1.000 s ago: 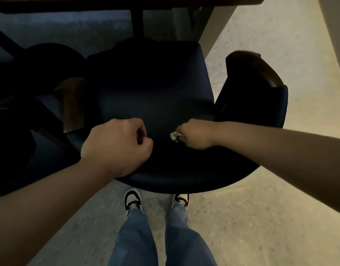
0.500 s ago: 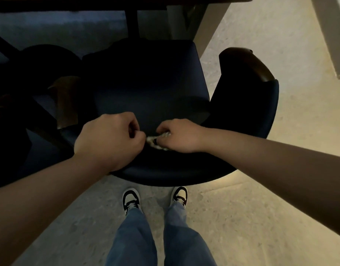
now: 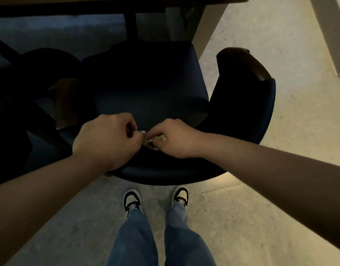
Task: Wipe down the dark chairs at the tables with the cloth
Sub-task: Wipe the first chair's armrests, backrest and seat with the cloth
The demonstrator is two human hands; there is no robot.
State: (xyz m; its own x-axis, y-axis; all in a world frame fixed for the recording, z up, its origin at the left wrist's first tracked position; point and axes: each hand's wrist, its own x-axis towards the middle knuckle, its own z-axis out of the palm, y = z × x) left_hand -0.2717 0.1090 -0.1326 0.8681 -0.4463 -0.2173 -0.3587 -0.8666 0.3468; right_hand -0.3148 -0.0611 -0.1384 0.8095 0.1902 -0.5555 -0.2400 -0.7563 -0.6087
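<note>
A dark blue upholstered chair [image 3: 146, 89] with wooden armrest caps stands in front of me, its seat tucked partly under a table. A small pale cloth [image 3: 154, 139] is bunched between my two hands above the chair's near back rim. My right hand [image 3: 171, 138] grips the cloth with curled fingers. My left hand [image 3: 107, 143] is curled beside it, its fingertips pinching the cloth's left end. Most of the cloth is hidden by the fingers.
A dark table edge [image 3: 107, 4] runs across the top, with a post [image 3: 130, 25] below it. Another dark chair [image 3: 30, 77] sits at the left. A pale table leg [image 3: 209, 24] stands right of the seat. My feet [image 3: 155, 200] are on the speckled floor.
My right hand has carried the cloth leftward along the chair's rim until it met my left hand, which now pinches the cloth too. The view has shifted slightly.
</note>
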